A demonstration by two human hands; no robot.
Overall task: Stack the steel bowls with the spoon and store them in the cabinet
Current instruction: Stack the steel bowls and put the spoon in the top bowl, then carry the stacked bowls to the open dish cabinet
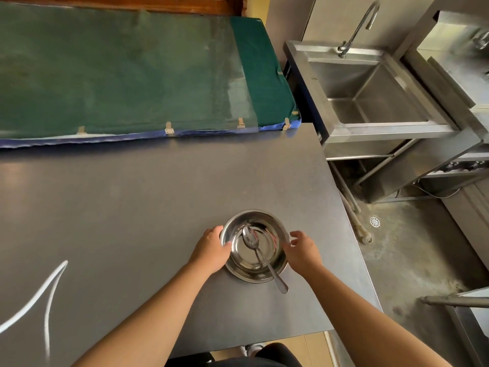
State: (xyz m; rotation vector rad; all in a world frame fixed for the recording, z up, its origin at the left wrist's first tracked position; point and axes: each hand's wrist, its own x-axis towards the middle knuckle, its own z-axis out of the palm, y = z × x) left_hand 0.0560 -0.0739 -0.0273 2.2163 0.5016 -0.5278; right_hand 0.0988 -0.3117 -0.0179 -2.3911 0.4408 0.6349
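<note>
bowls (255,274): steel, nested one in another, standing upright on the grey table (148,207) near its right edge and toward the near side. the lower bowl's rim shows as a crescent below and to the right of the upper one; how many are in the stack cannot be told.

spoon (258,251): steel, lying in the top bowl, head near the bowl's middle, handle running down and to the right over the rim, its end past the stack and above the table.

left hand (213,247): pressed against the left side of the stack, thumb hooked over the upper rim, fingers curled round the outer wall.

right hand (300,247): against the right side of the stack, fingers bent at the rim; grip on the wall looks light, and whether it clasps firmly cannot be told. both forearms bare, reaching in from the lower edge.

table: dark grey, matte, with a white curved mark at the lower left.

green board (119,70): large, lying flat beyond the table's far edge, covered by a clear sheet fixed with small metal clips; blue trim along its near edge.

sink (370,86): steel, square basin on legs, to the right and beyond the table, well apart from the bowls.

tap (357,27): curved, at the sink's back rim.

floor drain (374,221): round, on the concrete floor right of the table.
</note>
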